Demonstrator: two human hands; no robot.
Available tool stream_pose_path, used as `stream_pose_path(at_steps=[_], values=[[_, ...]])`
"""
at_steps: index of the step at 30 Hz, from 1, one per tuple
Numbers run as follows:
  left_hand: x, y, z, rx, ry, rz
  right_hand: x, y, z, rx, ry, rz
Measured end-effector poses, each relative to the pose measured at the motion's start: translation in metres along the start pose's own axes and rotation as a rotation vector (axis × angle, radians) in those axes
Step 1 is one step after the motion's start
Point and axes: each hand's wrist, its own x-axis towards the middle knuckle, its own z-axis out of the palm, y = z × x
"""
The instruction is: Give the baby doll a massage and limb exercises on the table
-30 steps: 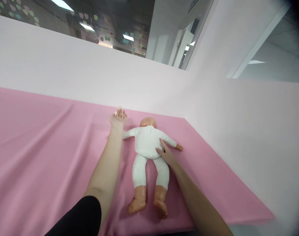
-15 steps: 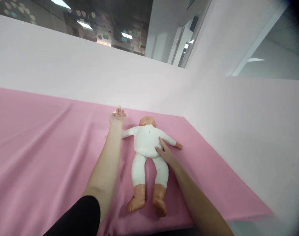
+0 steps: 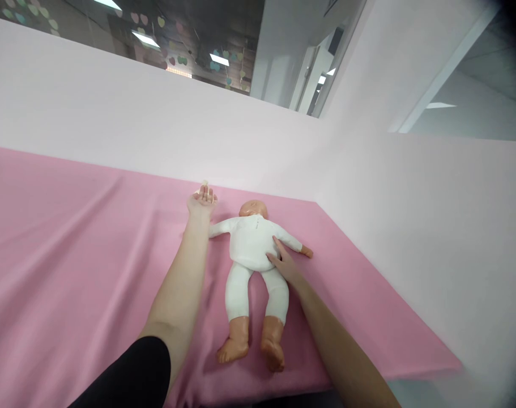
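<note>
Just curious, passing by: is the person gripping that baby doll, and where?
Not gripped. The right hand lies flat on the doll at its belly; the left hand fingers a small pale object, too small to identify.

There is a single view, from a camera worn on the person's head, looking forward and steeply down over the baby doll (image 3: 253,249). The doll lies near the frame's centre, feet toward the camera, within arm's reach. Beyond the doll rises a pale partition (image 3: 113,113); above it the wide lens catches the ceiling.
</note>
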Motion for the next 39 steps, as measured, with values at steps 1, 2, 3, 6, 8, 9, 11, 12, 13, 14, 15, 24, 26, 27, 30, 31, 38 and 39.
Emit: stream_pose_path(at_steps=[1,2,3,6,8,9,11,12,13,14,15,24,26,27,30,31,38,39], values=[[0.0010,-0.0003,-0.0008,0.002,0.006,0.008,0.0002,0.0005,0.0001,0.000,0.001,-0.002],[0.0021,-0.0007,-0.0017,0.001,0.008,0.016,0.0005,0.0010,0.0002,0.000,0.003,-0.002],[0.0032,-0.0011,-0.0026,-0.003,0.007,0.023,0.0008,0.0015,0.0003,-0.001,0.004,-0.003],[0.0053,-0.0019,-0.0043,-0.028,-0.009,0.034,0.0014,0.0020,0.0004,-0.005,0.009,0.003],[0.0057,-0.0024,-0.0045,-0.036,-0.017,0.041,0.0012,0.0015,0.0004,-0.008,0.008,0.007],[0.0057,-0.0026,-0.0044,-0.030,-0.017,0.045,0.0009,0.0010,0.0004,-0.010,0.006,0.010],[0.0058,-0.0032,-0.0041,-0.016,-0.014,0.049,0.0003,-0.0001,0.0004,-0.015,0.004,0.016],[0.0058,-0.0036,-0.0040,-0.012,-0.014,0.049,0.0000,-0.0005,0.0005,-0.015,0.004,0.017],[0.0060,-0.0038,-0.0039,-0.009,-0.013,0.049,-0.0003,-0.0010,0.0005,-0.012,0.002,0.014],[0.0061,-0.0040,-0.0038,-0.007,-0.013,0.047,-0.0006,-0.0014,0.0005,-0.007,0.000,0.011],[0.0062,-0.0042,-0.0037,-0.004,-0.012,0.045,-0.0008,-0.0017,0.0005,-0.004,0.000,0.011],[0.0054,-0.0046,-0.0041,0.033,-0.013,0.064,-0.0014,-0.0024,0.0000,-0.001,-0.009,-0.004],[0.0049,-0.0047,-0.0037,0.034,-0.006,0.073,-0.0012,-0.0023,0.0000,-0.008,-0.010,0.007],[0.0046,-0.0048,-0.0033,0.037,0.001,0.083,-0.0012,-0.0022,-0.0001,-0.008,-0.010,0.007],[0.0037,-0.0050,-0.0023,0.051,0.015,0.122,-0.0013,-0.0023,-0.0001,-0.005,-0.006,-0.005],[0.0035,-0.0051,-0.0022,0.055,0.016,0.130,-0.0014,-0.0024,0.0000,-0.004,-0.003,-0.008],[0.0023,-0.0061,-0.0023,0.063,0.020,0.145,-0.0019,-0.0037,0.0003,-0.011,-0.002,-0.004],[0.0019,-0.0065,-0.0018,0.066,0.020,0.152,-0.0018,-0.0036,0.0003,-0.010,-0.001,-0.006]])
